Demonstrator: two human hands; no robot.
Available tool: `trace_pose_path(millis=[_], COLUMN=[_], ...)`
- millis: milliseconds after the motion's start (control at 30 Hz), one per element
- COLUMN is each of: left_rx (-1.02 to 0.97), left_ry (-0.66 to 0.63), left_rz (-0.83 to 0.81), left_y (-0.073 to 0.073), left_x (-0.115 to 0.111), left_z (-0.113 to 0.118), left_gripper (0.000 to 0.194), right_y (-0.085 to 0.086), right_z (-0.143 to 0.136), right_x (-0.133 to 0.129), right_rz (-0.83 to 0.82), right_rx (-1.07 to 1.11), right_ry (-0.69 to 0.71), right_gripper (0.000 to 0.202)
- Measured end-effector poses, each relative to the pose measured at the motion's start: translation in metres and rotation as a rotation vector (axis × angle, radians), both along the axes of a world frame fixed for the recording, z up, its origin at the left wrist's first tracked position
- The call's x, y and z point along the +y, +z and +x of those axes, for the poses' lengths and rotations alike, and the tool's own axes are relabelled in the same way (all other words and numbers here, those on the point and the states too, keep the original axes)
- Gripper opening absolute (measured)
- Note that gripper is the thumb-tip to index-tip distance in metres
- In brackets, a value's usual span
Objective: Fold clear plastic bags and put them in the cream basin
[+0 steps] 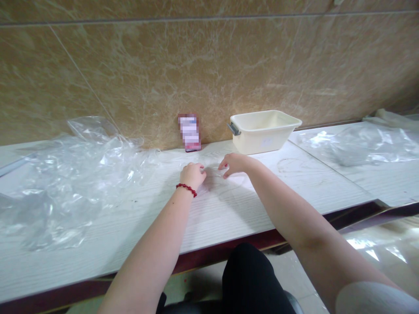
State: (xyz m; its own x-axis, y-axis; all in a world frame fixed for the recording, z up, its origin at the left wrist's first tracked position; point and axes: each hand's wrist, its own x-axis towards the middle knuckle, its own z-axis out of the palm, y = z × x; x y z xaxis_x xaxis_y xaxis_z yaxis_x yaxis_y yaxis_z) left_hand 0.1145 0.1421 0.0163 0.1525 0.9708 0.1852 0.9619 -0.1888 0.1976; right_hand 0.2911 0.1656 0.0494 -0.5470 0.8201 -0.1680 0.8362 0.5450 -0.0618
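Observation:
My left hand (193,174), with a red bead bracelet (187,189) at the wrist, is low over the white tabletop with its fingers bent and slightly apart. Facing it from the right is my right hand (238,164), its thumb and fingers parted. A faint clear shape, perhaps thin plastic, shows on the table between the hands, too indistinct to name. Neither hand visibly grips anything. Behind my right hand stands a cream plastic tub (258,139) with a grey handle. A phone (190,133) with a blurred screen leans upright on the wall behind my left hand.
A large heap of clear plastic bags (75,174) covers the left of the white table (216,218). More clear plastic (363,144) lies at the right. A marbled tile wall (209,74) rises along the back. The table's dark front edge is close to my knees.

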Motion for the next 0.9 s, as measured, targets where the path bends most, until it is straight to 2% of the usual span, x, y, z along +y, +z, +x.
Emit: trace_pose_path(millis=[67,167,267,467,633,900], left_rx=[0.042,0.106,0.13,0.121,0.139,0.174], left_ry=[-0.1,-0.329,-0.426,-0.454,-0.444,-0.396], left_rz=[0.026,-0.035,-0.144,-0.255,-0.318,-0.351], left_y=[0.002,0.005,0.004,0.001,0.0,0.004], left_x=[-0.003,-0.008,-0.014,-0.019,-0.019,-0.018], left_z=[0.001,0.004,0.007,0.011,0.009,0.004], left_gripper=[0.036,0.046,0.056,0.068,0.072,0.076], right_y=[-0.001,-0.001,-0.002,-0.004,0.001,0.004], right_z=[0.0,0.002,0.004,0.004,-0.001,0.0], right_x=[0.001,0.002,0.003,0.003,-0.004,-0.006], right_rz=[0.004,0.006,0.035,0.137,0.06,-0.027], right_rx=[0.0,-0.006,-0.014,-0.014,-0.113,-0.106], right_ry=[0.004,0.012,0.004,0.003,0.028,-0.009], right_gripper=[0.047,0.047,0.048,0.046,0.049,0.058])
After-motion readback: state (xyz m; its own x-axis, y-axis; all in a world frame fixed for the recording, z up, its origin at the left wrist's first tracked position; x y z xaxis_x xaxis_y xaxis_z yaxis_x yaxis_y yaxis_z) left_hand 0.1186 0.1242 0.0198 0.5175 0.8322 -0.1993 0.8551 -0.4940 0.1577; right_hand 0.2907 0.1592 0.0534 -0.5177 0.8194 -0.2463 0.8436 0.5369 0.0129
